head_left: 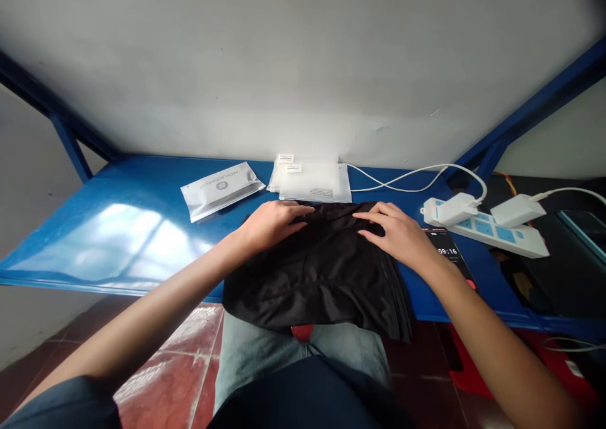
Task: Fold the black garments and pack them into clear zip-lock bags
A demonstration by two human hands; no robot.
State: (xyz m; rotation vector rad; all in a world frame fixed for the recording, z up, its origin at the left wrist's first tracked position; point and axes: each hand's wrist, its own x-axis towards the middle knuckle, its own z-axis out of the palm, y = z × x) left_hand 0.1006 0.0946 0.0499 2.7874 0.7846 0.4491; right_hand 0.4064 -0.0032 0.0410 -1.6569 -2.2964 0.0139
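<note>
Two hands rest flat, fingers spread, on a black garment (pixel 322 271): left hand (pixel 272 224) and right hand (pixel 398 233) apart at its far edge, gripping nothing. The garment lies folded on the blue table (pixel 132 227), long axis running away from the person, near end drooping over the table's edge. Plastic bags (pixel 315 182) lie just beyond; a power strip (pixel 492 230) sits to the right.

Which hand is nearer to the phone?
Right. The right hand lies on the black cloth just beside the phone; the left hand rests across the cloth, farther away.
</note>
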